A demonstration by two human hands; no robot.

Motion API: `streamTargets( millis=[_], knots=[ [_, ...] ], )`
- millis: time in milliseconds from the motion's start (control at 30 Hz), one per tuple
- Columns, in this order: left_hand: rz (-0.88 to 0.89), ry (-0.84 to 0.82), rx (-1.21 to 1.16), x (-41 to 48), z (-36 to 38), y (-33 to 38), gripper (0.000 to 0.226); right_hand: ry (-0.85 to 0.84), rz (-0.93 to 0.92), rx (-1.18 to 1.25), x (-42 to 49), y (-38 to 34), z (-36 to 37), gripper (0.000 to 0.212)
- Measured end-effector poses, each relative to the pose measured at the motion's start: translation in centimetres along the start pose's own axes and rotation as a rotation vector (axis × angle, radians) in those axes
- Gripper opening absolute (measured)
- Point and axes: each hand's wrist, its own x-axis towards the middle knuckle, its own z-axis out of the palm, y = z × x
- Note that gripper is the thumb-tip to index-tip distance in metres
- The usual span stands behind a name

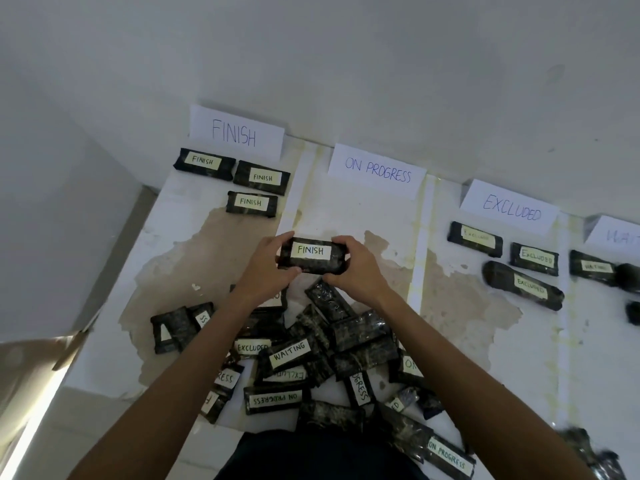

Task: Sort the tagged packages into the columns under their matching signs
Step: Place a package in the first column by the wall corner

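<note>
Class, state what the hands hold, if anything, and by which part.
One black package tagged FINISH: the left hand grips its left end, the right hand its right end.

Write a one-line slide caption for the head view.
Left hand and right hand hold a FINISH package beside the pile; three lie under the FINISH sign.

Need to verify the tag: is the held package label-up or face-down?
Label-up: the package shows its FINISH tag upward, left hand and right hand holding its ends.

Dim, flat indoor light — bright strip [33,424] lower left, wide-angle bending, blur at right edge.
</note>
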Motion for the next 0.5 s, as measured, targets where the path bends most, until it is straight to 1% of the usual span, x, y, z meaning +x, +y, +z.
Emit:
streamTargets(
  millis=[67, 100, 167, 233, 367, 433, 500],
  knots=[
    [0.083, -0.027, 0.179, -0.1, -1.1, -0.8, 0.074, -0.034, 0.012, 0.088, 0.5, -1.2, 0.9, 0.067],
    [0.128, -0.014, 0.287, 0.0, -1.6, -1.4, 0.077, -0.048, 0.023, 0.129, 0.7, -1.9, 1.4, 0.066],
    [0.187, 0.054, 0.503, -0.2, -2.9, -2.1, 0.081, -0.072, 0.02, 0.171, 1.0, -3.1, 2.4, 0.065],
    [0.21, 0.1, 0.655, -0.5, -4.1, -2.5, 0.081, -0.109, -0.003, 0.178, 1.1, -3.9, 3.6, 0.066],
    [0.334, 0.066, 0.757, -0.6, -6.3, -3.5, 0.076, -0.157, -0.043, 0.149, 1.4, -5.2, 5.6, 0.065],
    [0.311, 0.047, 0.731, -0.9, -7.3, -3.8, 0.074, -0.183, -0.091, 0.121, 1.5, -5.7, 6.3, 0.068],
    [0.266, 0.064, 0.724, -1.3, -8.1, -4.3, 0.073, -0.211, -0.112, 0.086, 1.4, -6.1, 7.1, 0.075]
  ],
)
